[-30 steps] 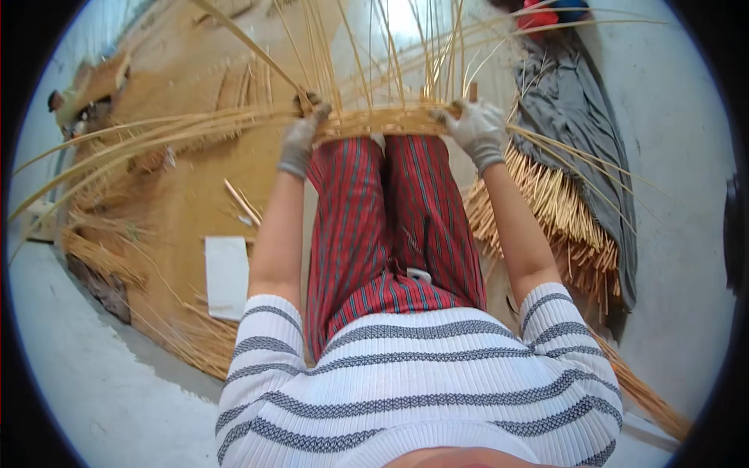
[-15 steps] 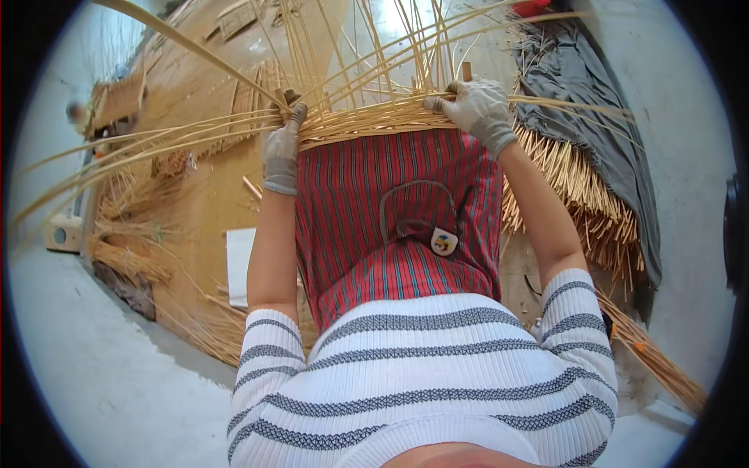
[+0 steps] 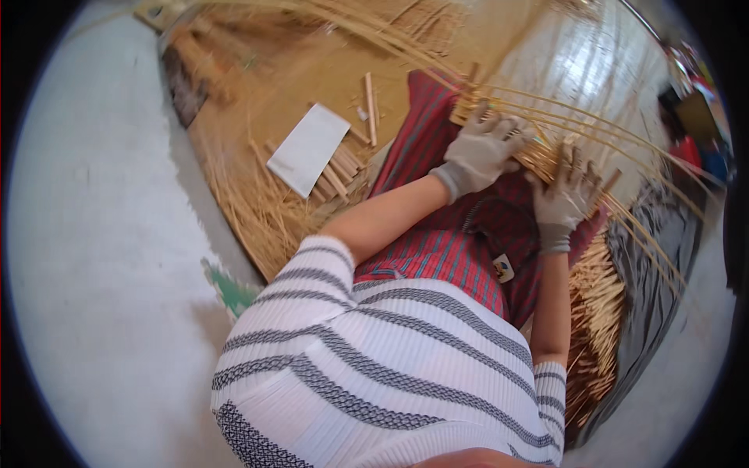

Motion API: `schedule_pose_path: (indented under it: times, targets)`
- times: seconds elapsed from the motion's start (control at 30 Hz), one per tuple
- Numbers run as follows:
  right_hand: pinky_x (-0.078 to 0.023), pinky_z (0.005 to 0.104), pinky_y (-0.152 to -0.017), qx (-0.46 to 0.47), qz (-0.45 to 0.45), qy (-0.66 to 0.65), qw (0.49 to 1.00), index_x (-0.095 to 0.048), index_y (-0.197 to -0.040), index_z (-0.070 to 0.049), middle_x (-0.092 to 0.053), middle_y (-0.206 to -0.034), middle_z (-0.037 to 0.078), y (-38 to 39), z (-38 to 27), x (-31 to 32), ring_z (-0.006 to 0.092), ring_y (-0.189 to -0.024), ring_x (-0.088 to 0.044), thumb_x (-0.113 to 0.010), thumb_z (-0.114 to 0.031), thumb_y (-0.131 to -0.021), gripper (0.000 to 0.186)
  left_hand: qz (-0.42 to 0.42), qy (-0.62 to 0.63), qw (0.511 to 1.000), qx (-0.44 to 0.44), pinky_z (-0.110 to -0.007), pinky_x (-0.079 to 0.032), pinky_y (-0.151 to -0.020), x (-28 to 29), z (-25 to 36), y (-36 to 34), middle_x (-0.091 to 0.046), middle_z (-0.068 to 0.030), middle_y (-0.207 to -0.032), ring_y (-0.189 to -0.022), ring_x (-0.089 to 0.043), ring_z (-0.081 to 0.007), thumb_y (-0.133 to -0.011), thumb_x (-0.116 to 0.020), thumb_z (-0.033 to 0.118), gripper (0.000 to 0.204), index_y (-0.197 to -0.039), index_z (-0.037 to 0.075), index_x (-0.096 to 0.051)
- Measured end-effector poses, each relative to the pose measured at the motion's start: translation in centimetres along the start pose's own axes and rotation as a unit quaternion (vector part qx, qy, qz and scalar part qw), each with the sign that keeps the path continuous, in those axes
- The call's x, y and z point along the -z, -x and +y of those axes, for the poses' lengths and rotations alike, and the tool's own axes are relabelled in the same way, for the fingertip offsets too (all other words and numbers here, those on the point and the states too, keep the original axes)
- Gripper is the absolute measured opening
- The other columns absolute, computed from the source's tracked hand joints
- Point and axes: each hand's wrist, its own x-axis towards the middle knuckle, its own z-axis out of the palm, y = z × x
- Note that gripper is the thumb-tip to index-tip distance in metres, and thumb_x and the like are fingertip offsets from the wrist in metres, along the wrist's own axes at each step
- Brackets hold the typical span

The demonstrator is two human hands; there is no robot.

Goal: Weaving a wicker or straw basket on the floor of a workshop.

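A narrow woven wicker piece (image 3: pixel 538 158) lies slanted across my lap, over a red striped apron (image 3: pixel 437 253). Long pale canes run out from it to both sides. My left hand (image 3: pixel 485 152), in a grey-white work glove, is closed over its left part, fingers bent across the weave. Closer to the right end, my gloved right hand (image 3: pixel 568 195) grips the band, thumb on the near side and fingers over the far side. The fingertips are partly blurred, and the underside of the weave is hidden.
A white sheet (image 3: pixel 309 148) lies on short wooden sticks (image 3: pixel 337 175) to the left, on a tan board. A thin stick (image 3: pixel 370 109) lies beyond it. At right, a grey cloth (image 3: pixel 655 238) partly covers a cane bundle (image 3: pixel 597 304). Loose fibres (image 3: pixel 250 210) spread along the board's edge.
My view has swung, so the scene appears turned and shifted right. The woven piece now slants, and my hands are closer together on it.
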Motion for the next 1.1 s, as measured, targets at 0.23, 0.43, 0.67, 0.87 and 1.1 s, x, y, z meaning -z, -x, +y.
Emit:
schedule_pose_path:
  times: [0.23,0.43,0.67,0.87,1.1]
  targets:
    - [-0.034,0.0517,-0.110,-0.009,0.065,0.026,0.997,-0.050,-0.143,-0.022,-0.056,-0.131,0.006,0.0,-0.8,-2.4,0.0297,-0.124,-0.050,-0.055,-0.067,-0.085,0.074,-0.056,-0.063,0.996,-0.014,-0.055,-0.021,-0.117,-1.1,-1.9,-1.0,-0.057,-0.0057,-0.133,-0.125,-0.053,-0.0243,-0.088,-0.063,0.031,0.056,-0.142,0.029,-0.050]
    - [-0.041,0.0505,-0.102,-0.052,0.098,0.046,0.993,-0.060,-0.129,-0.019,-0.060,-0.119,0.007,-0.9,-2.0,-3.6,0.0318,-0.113,-0.056,-0.056,-0.065,-0.086,0.063,-0.071,-0.070,0.995,0.006,-0.054,-0.025,-0.115,-2.0,-2.4,-1.9,-0.060,-0.0010,-0.129,-0.121,-0.055,-0.0215,-0.091,-0.057,0.028,0.039,-0.129,0.031,-0.061]
    - [-0.040,0.0526,-0.103,0.007,0.040,-0.054,0.998,-0.054,-0.139,-0.017,-0.057,-0.135,0.011,0.3,0.7,-2.0,0.0369,-0.124,-0.051,-0.059,-0.074,-0.078,0.083,-0.054,-0.008,0.998,-0.037,-0.051,-0.029,-0.113,0.1,-3.4,-0.8,-0.061,-0.0033,-0.127,-0.118,-0.057,-0.0235,-0.089,-0.056,0.024,0.042,-0.130,0.027,-0.060]
    - [-0.023,0.0604,-0.114,-0.034,0.021,-0.011,0.999,-0.041,-0.148,-0.010,-0.045,-0.147,0.014,1.1,4.4,-1.4,0.0356,-0.143,-0.033,-0.064,-0.072,-0.074,0.100,0.019,-0.064,0.992,-0.104,-0.045,-0.039,-0.101,0.8,-5.8,-0.9,-0.064,-0.0006,-0.115,-0.109,-0.057,-0.0226,-0.079,-0.074,0.036,0.058,-0.133,0.022,-0.060]
    - [-0.029,0.0558,-0.111,-0.046,0.058,-0.030,0.997,-0.055,-0.134,-0.012,-0.057,-0.127,0.006,1.6,4.3,-3.3,0.0289,-0.128,-0.048,-0.067,-0.066,-0.072,0.083,-0.018,-0.129,0.991,-0.034,-0.046,-0.039,-0.093,-0.3,-3.7,-2.1,-0.062,0.0003,-0.111,-0.107,-0.054,-0.0233,-0.073,-0.076,0.045,0.064,-0.130,0.020,-0.061]
